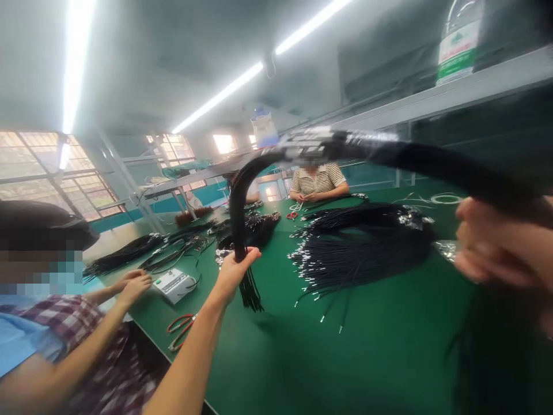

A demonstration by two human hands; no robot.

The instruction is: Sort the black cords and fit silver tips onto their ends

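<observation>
A thick bundle of black cables (371, 145) arches up between my two hands, with clear shiny wrap around its middle. My left hand (233, 271) is closed around the bundle's left end, and loose cable ends hang below it, just over the green table (259, 369). At the right edge my right hand (488, 242), blurred, grips the other side of the bundle; a dark mass of cables hangs beneath it. Between my hands a fanned pile of black cables (363, 248) with bright metal tips lies on the table.
Red-handled scissors (181, 331) and a white box (175, 285) lie left of my arm. A co-worker (52, 346) sits at the left, another person (319, 181) across the table. More cable bundles (125, 253) lie farther back. A shelf (496, 78) with a bottle (460, 43) runs above.
</observation>
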